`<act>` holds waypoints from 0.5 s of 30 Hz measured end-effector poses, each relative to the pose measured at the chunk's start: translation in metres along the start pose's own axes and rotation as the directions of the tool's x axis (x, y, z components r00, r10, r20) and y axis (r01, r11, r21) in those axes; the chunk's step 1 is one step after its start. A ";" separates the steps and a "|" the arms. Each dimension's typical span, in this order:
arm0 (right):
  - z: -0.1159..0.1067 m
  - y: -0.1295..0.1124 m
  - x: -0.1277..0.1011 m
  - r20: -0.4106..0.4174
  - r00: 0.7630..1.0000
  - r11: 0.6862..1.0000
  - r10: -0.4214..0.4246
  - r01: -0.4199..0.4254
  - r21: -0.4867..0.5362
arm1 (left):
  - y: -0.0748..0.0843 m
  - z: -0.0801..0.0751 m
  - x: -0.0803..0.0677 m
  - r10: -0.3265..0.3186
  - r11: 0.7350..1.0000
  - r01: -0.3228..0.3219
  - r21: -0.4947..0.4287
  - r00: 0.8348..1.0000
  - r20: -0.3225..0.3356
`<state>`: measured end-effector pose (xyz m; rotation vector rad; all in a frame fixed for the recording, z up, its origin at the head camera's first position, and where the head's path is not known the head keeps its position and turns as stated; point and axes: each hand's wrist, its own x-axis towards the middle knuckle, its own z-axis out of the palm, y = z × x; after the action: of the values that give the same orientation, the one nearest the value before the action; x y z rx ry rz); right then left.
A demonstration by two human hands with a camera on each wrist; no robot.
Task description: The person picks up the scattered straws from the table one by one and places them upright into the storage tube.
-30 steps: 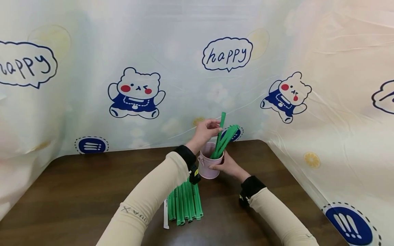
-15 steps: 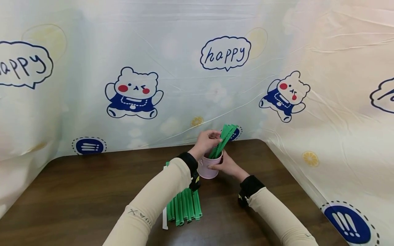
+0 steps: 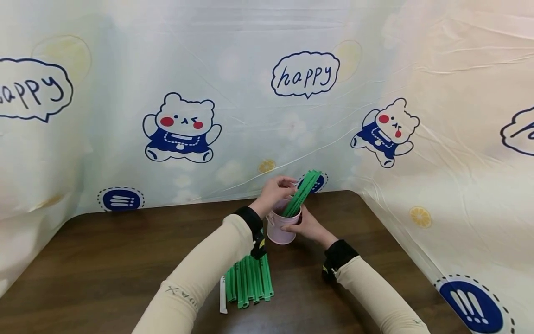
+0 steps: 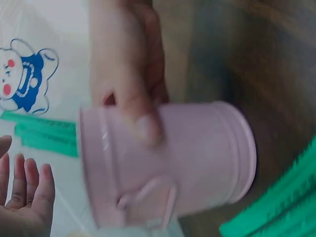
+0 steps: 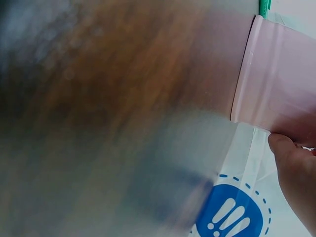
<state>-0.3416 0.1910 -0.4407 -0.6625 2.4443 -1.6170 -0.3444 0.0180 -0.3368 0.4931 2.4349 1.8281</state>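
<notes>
A small pink bucket [image 3: 280, 234] stands on the table, with a bundle of green wrapped straws [image 3: 303, 193] leaning to the right out of its mouth. My right hand [image 3: 311, 227] grips the bucket from the right; in the left wrist view its thumb lies across the bucket wall [image 4: 202, 148]. Beside the bucket's mouth is my left hand [image 3: 274, 193], fingertips near the straws. The left wrist view shows that hand [image 4: 29, 210] with loosely bent fingers and nothing in them. Only the right thumb side [image 5: 296, 173] shows in the right wrist view.
More green wrapped straws [image 3: 250, 284] lie side by side on the brown table [image 3: 125, 260], partly hidden by my left forearm. One white wrapped straw [image 3: 223, 297] lies at their left edge. A printed curtain [image 3: 242, 116] hangs right behind the table.
My left hand has lowered a green straw into the bucket among the others and let it go. It has since drawn slightly left. My right hand still holds the bucket.
</notes>
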 end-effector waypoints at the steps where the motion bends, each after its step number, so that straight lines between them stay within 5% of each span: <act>1: 0.001 0.000 0.000 -0.007 1.000 1.000 0.013 -0.013 -0.002 | 0.001 -0.007 -0.001 0.005 1.000 -0.005 0.002 1.000 0.005; 5: 0.002 -0.003 0.000 -0.032 0.998 0.999 0.052 -0.052 0.000 | 0.009 -0.048 -0.008 0.017 0.998 -0.019 0.061 0.999 0.028; 10: 0.004 -0.002 0.002 -0.031 0.998 0.999 0.050 -0.050 -0.009 | 0.008 -0.108 -0.023 -0.052 0.989 0.053 0.137 0.999 -0.009; 15: 0.003 -0.002 -0.001 -0.037 0.996 0.997 0.077 -0.078 -0.013 | -0.015 -0.146 -0.048 -0.157 0.954 0.155 0.258 0.988 -0.012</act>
<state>-0.3395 0.1880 -0.4401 -0.5377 2.4770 -1.5971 -0.3361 -0.1350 -0.3143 0.3086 2.6364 1.4545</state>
